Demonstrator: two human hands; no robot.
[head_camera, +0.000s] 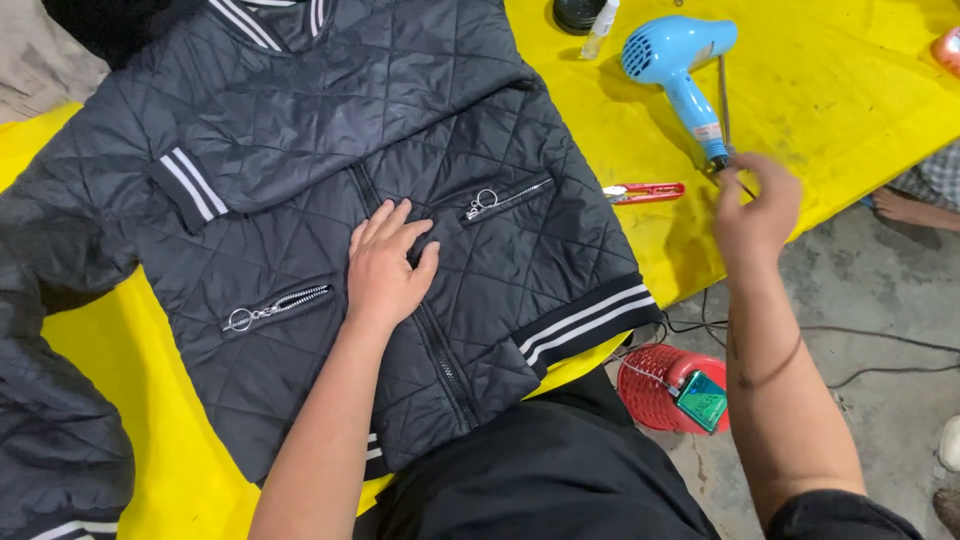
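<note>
Nearest the lens: person's own dark-clothed lap, pressed to the near edge of the yellow worktop (850, 90).

Left to right:
- Second dark quilted garment (45, 440) bunched at the near left corner.
- Black quilted jacket (300, 150) lies face up across the left half of the worktop, hem toward the near edge, striped cuff overhanging it. Centre zip closed; two pocket zips with ring pulls.
- Left hand (388, 262) flat on the jacket front beside the centre zip, fingers spread wide, holding nothing, only pressing.
- Red thread snips (645, 192) on the worktop just beside the jacket's right side.
- Right hand (757, 208) raised by the right edge, fingers pinched narrow at the cord end of the blue hair dryer (680, 60); whether it grips handle or cord, cannot tell (motion blur).
- Red basket (660, 385) on the floor below.

Risks (judgement):
- Pulling by the cord could swing the dryer off the right edge.
- Dragging it could knock the snips onto the floor.
- Hot air held close could scorch or pucker the shiny shell.
- Overhanging hem may slip if the left hand lifts.
</note>
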